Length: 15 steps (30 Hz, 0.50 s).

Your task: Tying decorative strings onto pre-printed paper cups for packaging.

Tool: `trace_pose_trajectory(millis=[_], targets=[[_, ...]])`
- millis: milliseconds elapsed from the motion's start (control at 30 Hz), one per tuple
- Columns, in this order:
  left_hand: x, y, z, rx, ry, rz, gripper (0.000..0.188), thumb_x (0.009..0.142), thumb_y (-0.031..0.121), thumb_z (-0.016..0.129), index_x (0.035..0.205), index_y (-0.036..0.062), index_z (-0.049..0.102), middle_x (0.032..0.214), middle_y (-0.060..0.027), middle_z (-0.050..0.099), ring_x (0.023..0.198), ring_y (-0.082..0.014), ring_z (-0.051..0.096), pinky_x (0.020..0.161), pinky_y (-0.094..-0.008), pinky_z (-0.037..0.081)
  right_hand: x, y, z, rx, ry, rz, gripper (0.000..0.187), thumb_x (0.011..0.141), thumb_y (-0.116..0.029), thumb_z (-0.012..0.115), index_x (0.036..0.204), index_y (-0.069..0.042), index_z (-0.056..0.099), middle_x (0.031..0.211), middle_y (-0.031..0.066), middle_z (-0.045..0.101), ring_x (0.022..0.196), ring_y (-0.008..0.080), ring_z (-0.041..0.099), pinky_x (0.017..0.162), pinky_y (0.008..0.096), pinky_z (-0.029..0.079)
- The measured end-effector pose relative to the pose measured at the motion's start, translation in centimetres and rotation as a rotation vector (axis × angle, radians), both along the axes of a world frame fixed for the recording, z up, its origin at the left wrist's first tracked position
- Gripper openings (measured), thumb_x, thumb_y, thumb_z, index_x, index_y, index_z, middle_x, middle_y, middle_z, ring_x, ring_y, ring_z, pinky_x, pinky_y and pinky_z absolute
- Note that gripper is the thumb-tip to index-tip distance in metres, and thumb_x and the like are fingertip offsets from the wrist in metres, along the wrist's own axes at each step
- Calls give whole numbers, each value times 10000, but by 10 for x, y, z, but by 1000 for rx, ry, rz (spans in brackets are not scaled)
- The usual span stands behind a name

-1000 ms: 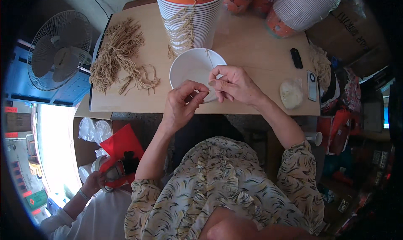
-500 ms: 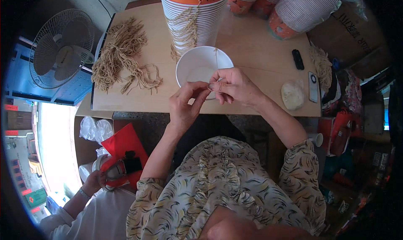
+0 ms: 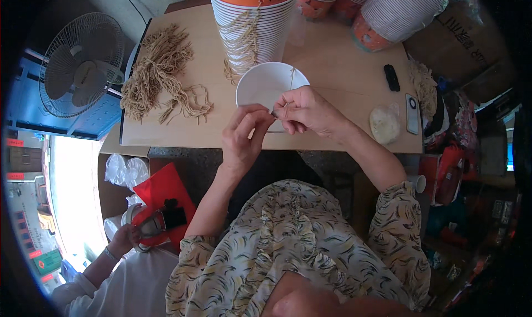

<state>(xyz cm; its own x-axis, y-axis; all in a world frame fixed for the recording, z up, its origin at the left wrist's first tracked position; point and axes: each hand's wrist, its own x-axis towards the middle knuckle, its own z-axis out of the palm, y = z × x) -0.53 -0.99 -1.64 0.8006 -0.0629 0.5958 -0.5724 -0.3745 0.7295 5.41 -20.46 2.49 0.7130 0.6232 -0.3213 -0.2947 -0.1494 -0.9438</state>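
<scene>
A white paper bucket point(image 3: 259, 80) lies tipped on the table, its open mouth showing the pale inside. From its rim a thin tan cord point(image 3: 292, 77) runs down toward my right hand point(image 3: 306, 111), which pinches it in front of the bucket. The thumb and forefinger of my left hand point(image 3: 243, 133) meet the right fingertips at the cord's end, its other fingers loosely curled. What exactly lies between the fingertips is too small to see well. Just behind stands a tall stack of nested buckets point(image 3: 257, 31), with tan cords hanging down its side.
A pile of tan cords point(image 3: 160, 76) spreads over the table's left side. More bucket stacks point(image 3: 396, 12) stand at the back right. A black object point(image 3: 392, 77), a phone point(image 3: 412, 114) and a clear bag point(image 3: 384, 124) lie right. A fan point(image 3: 83, 65) and another person's hand point(image 3: 124, 238) are left.
The bucket has shifted slightly to the right. My left hand's fingers have lifted and spread a little, while both hands stay together at the cord.
</scene>
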Motion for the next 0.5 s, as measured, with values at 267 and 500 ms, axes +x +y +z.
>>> trace_pose_trajectory(millis=[267, 500], targets=[[-2, 7, 12, -189, 338, -74, 62, 913, -17, 683, 971, -16, 660, 974, -83, 701, 843, -151, 703, 701, -271, 598, 5, -3, 1, -82, -240, -35, 162, 1004, -113, 564, 1082, 11, 634, 778, 35, 662, 596, 56, 562, 541, 193, 448], [5, 11, 14, -543, 752, -202, 165, 981, 142, 668, 1065, 2, 691, 931, -50, 724, 870, -137, 709, 726, -246, 557, -38, -1, -5, -215, -1007, -544, 221, 856, 39, 704, 1072, -8, 689, 935, 91, 653, 793, 156, 639, 674, 282, 518]])
